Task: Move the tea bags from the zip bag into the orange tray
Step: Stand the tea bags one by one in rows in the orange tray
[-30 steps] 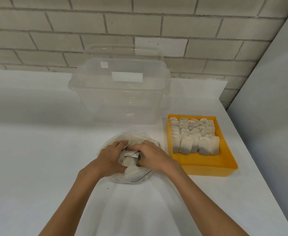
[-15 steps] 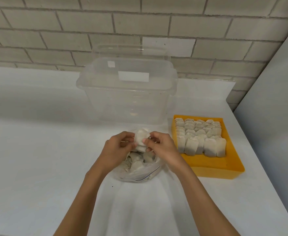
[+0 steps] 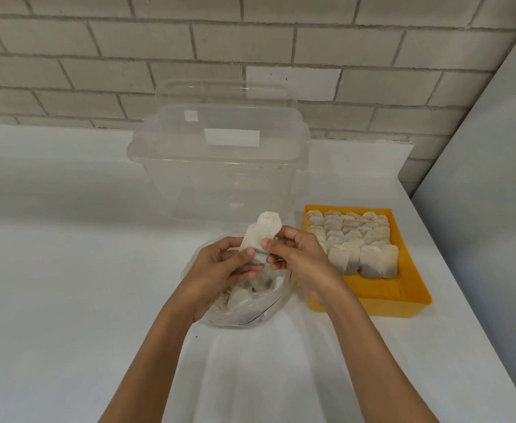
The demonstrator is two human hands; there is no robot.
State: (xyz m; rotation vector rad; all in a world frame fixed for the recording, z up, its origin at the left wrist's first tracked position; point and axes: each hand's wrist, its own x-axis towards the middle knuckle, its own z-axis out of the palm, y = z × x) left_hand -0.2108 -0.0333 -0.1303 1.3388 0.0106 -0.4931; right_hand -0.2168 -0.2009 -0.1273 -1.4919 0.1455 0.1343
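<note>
my left hand (image 3: 220, 270) and right hand (image 3: 299, 257) both pinch a small clump of tea bags (image 3: 263, 233), thumbs on its front, fingers curled behind (how many are in it i cannot tell). the clump stands upright just above the open zip bag (image 3: 244, 309), which lies on the white table (image 3: 67, 270) with more bags inside. near it on the right, the orange tray (image 3: 409, 288) holds rows (image 3: 354, 239) of bags filling its far part. a clear tub (image 3: 220, 172) stands behind the zip bag.
</note>
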